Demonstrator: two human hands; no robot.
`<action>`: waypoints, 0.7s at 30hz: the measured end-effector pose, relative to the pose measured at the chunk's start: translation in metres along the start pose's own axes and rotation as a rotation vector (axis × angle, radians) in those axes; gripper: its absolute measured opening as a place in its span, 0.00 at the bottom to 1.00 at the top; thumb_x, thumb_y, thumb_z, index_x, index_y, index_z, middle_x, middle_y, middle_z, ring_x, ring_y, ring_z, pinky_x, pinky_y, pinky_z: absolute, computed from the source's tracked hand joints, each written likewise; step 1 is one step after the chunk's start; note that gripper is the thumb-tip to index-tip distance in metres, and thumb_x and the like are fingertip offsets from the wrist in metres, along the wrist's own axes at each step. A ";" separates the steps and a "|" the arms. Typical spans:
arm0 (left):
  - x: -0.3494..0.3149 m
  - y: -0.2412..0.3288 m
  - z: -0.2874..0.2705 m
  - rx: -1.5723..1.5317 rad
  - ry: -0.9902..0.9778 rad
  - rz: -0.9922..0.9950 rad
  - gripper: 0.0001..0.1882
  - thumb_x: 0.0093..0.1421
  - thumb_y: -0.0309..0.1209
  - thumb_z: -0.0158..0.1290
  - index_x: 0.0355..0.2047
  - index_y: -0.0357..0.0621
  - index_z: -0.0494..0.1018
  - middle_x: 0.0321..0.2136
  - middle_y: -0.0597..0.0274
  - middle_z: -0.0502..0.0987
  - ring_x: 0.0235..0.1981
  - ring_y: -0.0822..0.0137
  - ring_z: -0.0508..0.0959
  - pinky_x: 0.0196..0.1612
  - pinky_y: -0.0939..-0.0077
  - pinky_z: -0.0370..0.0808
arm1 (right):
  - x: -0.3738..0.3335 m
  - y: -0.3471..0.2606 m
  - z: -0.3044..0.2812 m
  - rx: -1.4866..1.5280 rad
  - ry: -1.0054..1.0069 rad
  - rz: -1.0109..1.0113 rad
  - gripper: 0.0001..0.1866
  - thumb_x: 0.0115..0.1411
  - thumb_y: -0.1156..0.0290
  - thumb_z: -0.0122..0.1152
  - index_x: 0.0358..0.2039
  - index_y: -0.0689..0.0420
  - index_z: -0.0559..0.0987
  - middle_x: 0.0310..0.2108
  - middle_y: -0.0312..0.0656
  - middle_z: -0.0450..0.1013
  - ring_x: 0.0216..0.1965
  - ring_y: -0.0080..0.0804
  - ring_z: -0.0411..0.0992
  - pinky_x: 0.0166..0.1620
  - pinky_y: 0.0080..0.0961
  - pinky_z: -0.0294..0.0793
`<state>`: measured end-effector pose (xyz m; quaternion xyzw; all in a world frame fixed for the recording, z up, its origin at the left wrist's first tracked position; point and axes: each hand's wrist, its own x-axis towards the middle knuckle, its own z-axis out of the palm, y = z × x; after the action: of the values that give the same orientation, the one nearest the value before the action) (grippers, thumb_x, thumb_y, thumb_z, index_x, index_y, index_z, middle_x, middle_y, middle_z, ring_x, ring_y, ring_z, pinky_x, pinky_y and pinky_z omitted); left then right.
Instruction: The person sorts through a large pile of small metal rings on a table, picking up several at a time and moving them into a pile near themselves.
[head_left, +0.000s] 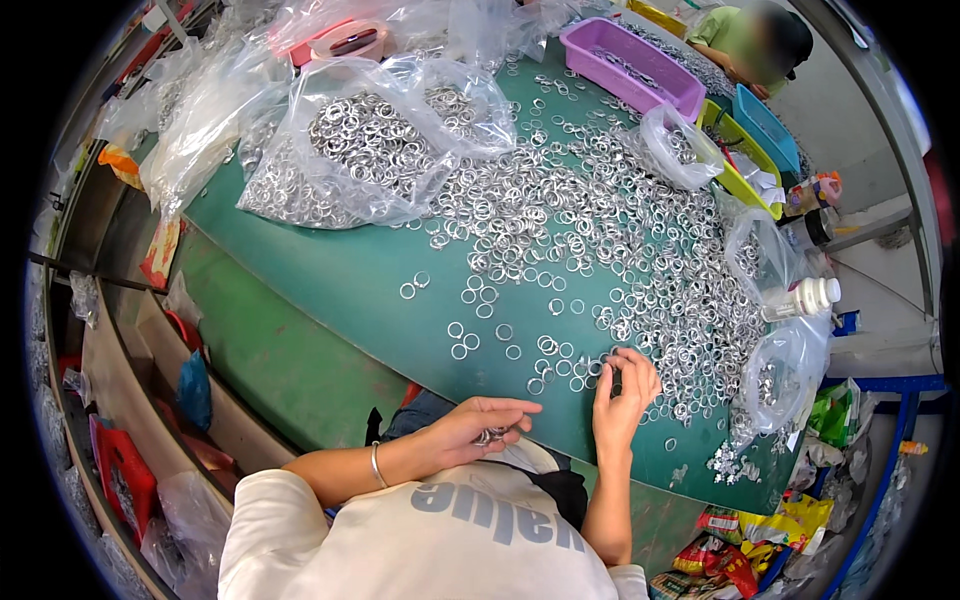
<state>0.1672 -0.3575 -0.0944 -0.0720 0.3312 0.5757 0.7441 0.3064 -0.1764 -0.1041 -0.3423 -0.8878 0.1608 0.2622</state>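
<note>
We find the rings (pixel 510 205) silver-coloured, thin-banded and shiny, with open round centres. They lie heaped in a broad pile on the green worktop (pixel 320 300), scattered singly toward its near edge. The hands are apart: the left hand (pixel 485 428) is cupped around several rings; the right hand (pixel 624 388) bends its fingers at the pile's edge, and we cannot tell whether it grips one.
</note>
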 end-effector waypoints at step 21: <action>0.048 0.047 0.013 1.651 0.450 0.862 0.17 0.55 0.28 0.57 0.47 0.48 0.75 0.25 0.55 0.75 0.22 0.56 0.75 0.25 0.64 0.72 | 0.013 -0.010 0.020 -0.037 -0.081 -0.024 0.10 0.50 0.75 0.65 0.35 0.58 0.76 0.38 0.40 0.72 0.46 0.40 0.67 0.55 0.44 0.55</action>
<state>0.1355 -0.2963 -0.0991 0.4943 0.7658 0.3576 0.2032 0.2817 -0.1772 -0.1107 -0.3296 -0.9047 0.1547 0.2213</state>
